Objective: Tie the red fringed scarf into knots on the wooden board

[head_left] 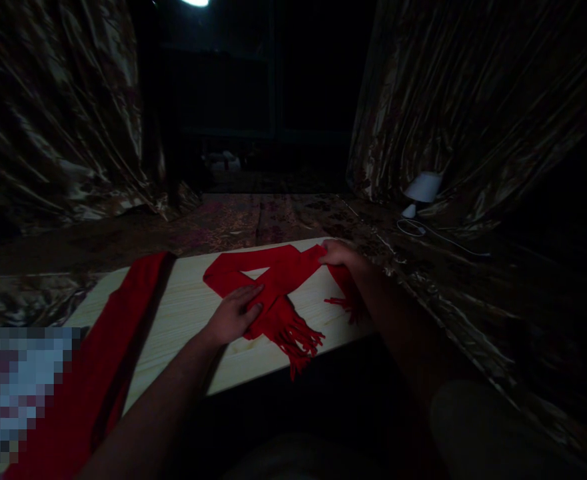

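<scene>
on board (188, 313), left hand (233, 315) flat on red scarf (279, 272), right hand (342, 257) fingers (327, 254) pinching it

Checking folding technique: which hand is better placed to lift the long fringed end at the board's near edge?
Likely left. The left hand lies flat on the red scarf, right beside that fringe; the right hand is farther back, gripping the scarf's far fold.

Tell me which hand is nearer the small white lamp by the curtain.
Right. The right hand holds the red scarf at its far fold, closer to the lamp; the left hand presses its crossing, farther left.
</scene>
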Demonstrator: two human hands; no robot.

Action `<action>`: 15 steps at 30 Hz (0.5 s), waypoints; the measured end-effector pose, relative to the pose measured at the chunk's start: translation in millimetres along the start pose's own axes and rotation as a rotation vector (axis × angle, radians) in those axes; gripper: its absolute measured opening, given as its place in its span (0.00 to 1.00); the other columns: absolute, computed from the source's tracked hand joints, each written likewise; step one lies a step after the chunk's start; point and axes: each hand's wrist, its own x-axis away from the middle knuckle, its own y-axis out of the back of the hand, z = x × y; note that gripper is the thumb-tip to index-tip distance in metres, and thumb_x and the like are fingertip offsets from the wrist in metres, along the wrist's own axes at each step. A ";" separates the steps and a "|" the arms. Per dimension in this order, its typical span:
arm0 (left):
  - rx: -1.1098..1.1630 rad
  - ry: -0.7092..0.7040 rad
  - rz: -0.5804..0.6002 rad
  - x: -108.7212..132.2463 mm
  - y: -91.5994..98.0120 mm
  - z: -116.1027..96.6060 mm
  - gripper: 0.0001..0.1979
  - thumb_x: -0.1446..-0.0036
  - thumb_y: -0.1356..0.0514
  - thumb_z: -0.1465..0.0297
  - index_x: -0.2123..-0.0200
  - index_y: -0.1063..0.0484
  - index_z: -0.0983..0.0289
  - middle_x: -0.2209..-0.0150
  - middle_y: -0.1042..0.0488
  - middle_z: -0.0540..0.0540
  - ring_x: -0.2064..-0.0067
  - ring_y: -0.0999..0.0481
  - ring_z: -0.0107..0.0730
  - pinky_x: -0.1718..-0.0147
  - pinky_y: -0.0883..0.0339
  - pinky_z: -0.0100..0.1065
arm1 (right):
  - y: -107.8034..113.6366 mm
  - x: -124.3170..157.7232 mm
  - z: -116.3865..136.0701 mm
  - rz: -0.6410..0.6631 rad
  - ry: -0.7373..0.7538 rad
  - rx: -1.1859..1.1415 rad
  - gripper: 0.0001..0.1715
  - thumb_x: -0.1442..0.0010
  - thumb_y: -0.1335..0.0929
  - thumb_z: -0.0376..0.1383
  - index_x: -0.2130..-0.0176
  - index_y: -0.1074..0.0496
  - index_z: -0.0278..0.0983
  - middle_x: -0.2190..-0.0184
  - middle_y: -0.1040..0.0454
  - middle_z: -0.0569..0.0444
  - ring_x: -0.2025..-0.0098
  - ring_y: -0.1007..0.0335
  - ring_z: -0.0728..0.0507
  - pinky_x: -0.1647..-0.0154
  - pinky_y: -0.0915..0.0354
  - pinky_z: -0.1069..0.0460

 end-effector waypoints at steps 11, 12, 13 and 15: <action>-0.004 0.016 0.015 0.6 1.1 -0.6 0.28 0.35 0.46 0.56 0.38 0.30 0.63 0.43 0.26 0.64 0.42 0.27 0.46 0.40 0.35 0.49 | -11.3 -16.3 34.5 0.021 0.283 0.262 0.16 0.51 0.26 0.34 0.59 0.23 0.35 0.56 0.21 0.45 0.55 0.26 0.40 0.54 0.35 0.52; -0.005 0.013 0.017 0.6 1.2 -0.8 0.28 0.35 0.46 0.56 0.38 0.31 0.63 0.43 0.26 0.64 0.42 0.27 0.46 0.40 0.35 0.49 | -7.0 -19.4 37.3 0.021 0.257 0.230 0.14 0.50 0.26 0.34 0.60 0.23 0.35 0.59 0.20 0.47 0.59 0.26 0.42 0.59 0.35 0.53; -0.007 0.013 0.015 0.7 1.3 -1.2 0.28 0.35 0.46 0.56 0.38 0.31 0.63 0.43 0.26 0.64 0.42 0.27 0.46 0.40 0.36 0.49 | -1.9 -22.4 40.4 0.008 0.237 0.192 0.14 0.50 0.27 0.34 0.60 0.23 0.35 0.61 0.20 0.49 0.62 0.26 0.43 0.63 0.36 0.55; -0.003 0.020 0.002 1.0 1.4 -2.4 0.27 0.36 0.46 0.56 0.38 0.30 0.62 0.44 0.25 0.63 0.42 0.27 0.46 0.40 0.35 0.49 | 8.9 -28.1 48.6 -0.049 0.207 0.127 0.14 0.48 0.28 0.32 0.59 0.24 0.36 0.62 0.20 0.51 0.63 0.26 0.45 0.65 0.37 0.55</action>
